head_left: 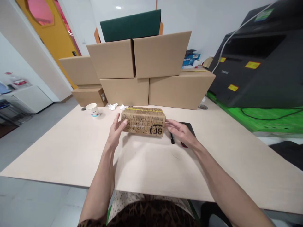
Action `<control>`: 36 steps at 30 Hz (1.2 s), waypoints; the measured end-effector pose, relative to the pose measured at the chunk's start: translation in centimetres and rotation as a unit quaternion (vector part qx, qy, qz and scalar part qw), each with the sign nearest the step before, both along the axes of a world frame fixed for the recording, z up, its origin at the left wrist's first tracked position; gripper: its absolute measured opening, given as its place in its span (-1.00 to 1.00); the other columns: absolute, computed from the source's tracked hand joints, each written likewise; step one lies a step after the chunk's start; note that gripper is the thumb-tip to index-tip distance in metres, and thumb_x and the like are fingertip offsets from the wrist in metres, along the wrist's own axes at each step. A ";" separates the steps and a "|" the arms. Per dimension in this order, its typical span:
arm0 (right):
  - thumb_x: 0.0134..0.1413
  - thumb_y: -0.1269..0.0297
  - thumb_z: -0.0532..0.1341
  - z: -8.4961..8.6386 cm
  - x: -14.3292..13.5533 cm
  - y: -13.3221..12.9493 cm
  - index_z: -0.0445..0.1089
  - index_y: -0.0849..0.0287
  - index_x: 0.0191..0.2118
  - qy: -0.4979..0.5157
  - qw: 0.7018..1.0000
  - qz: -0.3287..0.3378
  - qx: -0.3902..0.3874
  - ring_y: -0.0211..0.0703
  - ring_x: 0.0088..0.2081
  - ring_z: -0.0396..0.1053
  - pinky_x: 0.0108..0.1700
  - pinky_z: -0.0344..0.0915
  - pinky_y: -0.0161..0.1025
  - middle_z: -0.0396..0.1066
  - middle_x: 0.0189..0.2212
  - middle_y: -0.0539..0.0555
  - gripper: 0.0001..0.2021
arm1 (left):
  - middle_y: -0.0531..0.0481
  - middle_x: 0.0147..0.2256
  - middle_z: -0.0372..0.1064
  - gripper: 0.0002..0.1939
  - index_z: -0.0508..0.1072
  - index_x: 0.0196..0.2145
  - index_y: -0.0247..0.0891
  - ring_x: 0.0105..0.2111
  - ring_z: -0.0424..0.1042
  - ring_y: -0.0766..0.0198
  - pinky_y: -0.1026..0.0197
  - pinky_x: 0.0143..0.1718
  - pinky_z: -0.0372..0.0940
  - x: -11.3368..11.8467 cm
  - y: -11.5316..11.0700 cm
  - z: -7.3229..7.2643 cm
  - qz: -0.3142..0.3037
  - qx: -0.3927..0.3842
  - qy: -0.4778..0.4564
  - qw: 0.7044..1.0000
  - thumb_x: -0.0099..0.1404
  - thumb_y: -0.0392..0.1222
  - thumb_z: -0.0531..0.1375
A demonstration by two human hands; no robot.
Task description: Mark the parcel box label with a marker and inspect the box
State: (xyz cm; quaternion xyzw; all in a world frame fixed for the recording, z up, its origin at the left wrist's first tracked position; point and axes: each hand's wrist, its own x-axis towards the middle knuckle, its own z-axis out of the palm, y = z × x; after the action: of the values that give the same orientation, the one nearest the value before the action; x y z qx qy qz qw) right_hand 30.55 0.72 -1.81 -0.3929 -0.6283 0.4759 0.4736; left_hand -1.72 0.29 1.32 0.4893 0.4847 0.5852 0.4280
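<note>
Cardboard, printed all over with dark markings, makes up the small box [143,121] that sits on the table [71,154], a little beyond its middle. A strip of yellow tape runs along the box's top edge. The left hand [116,130] lies flat against the left end of the box, fingers spread and open, thumb near the lower corner. The right hand [181,131] touches the right end with its fingertips, fingers stretched out and loosely apart; neither hand is closed around the box, which rests between them on the table.

Just behind the right hand lies a dark flat pad [189,128], and a black pen [172,138] rests beside it, close to the box's right corner. To the left, well apart from the box, stands a paper cup [92,110], with crumpled white scraps [113,106] near it. Along the far edge of the table a stack of plain cardboard cartons [146,71] rises, topped by a dark green box [130,25]. A large black printer [260,63] stands on the right on a green surface.
</note>
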 end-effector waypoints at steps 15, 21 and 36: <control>-0.01 -0.07 0.46 -0.3 -0.8 0.1 0.57 0.12 0.06 0.098 0.990 -0.098 -0.013 0.16 0.10 0.54 0.20 0.38 0.13 0.64 -0.01 0.21 -0.45 | -0.17 0.41 0.21 -0.16 0.33 0.36 -0.17 0.42 0.17 -0.14 -0.11 0.42 0.13 0.5 0.7 -1.4 -0.009 0.031 0.064 0.997 0.21 0.14 0.40; -0.03 -0.07 0.43 -0.9 -0.9 0.7 0.56 0.09 0.07 0.055 0.995 -0.076 -0.022 0.17 0.16 0.49 0.23 0.36 0.16 0.59 0.08 0.22 -0.44 | -0.19 0.40 0.22 -0.19 0.32 0.36 -0.21 0.42 0.19 -0.10 -0.11 0.46 0.07 0.9 1.1 -2.1 0.000 -0.004 0.097 0.995 0.24 0.10 0.37; 0.24 -0.24 0.12 -0.5 3.7 -3.8 0.04 0.26 0.45 -0.595 0.744 -0.259 -0.160 0.44 0.25 0.31 0.15 0.27 0.17 0.34 0.19 0.49 -0.14 | -0.28 0.32 0.30 -0.31 0.31 0.32 -0.19 0.37 0.21 -0.10 -0.24 0.40 0.09 3.2 -0.3 -2.2 0.162 0.201 0.213 0.942 0.36 0.20 0.22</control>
State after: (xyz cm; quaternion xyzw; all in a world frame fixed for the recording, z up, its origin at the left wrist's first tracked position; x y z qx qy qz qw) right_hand 34.21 -3.12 -2.32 -0.8140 -0.5712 0.0980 0.0391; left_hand 1.53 -0.01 -0.86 0.5930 0.5099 0.6139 0.1067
